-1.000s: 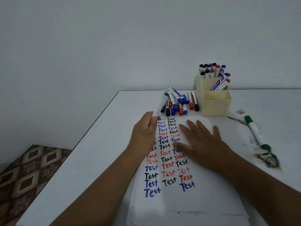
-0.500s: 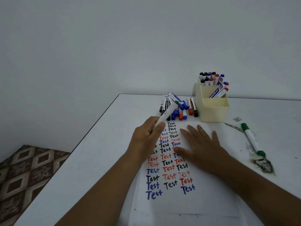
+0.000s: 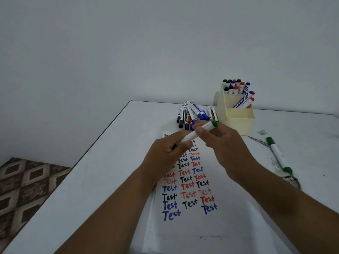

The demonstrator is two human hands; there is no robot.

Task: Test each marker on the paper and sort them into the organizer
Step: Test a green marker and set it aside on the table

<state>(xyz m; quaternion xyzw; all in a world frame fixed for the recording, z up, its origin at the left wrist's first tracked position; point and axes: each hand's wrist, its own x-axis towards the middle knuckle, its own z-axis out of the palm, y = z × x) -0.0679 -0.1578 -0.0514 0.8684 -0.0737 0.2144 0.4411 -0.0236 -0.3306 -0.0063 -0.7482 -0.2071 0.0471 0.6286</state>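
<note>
A white marker with a green cap [image 3: 199,131] is held above the paper [image 3: 190,222]. My left hand [image 3: 165,154] grips its lower barrel. My right hand [image 3: 222,143] has come up to it and its fingers curl round the upper barrel just below the green cap. The paper carries several rows of the word "Test" in black, red and blue. A pile of several capped markers [image 3: 194,114] lies beyond the paper. The cream organizer [image 3: 236,118] stands at the back right with several markers upright in its rear compartments; its front compartment looks empty.
A second green marker [image 3: 278,154] lies on the white table [image 3: 113,171] to the right, next to a dark stain [image 3: 291,180]. The table's left edge drops to a patterned floor [image 3: 27,189]. A bare wall rises behind.
My right hand lifted off the paper and took hold of the marker near its cap. My left hand swung the marker up so its green cap points up and to the right.
</note>
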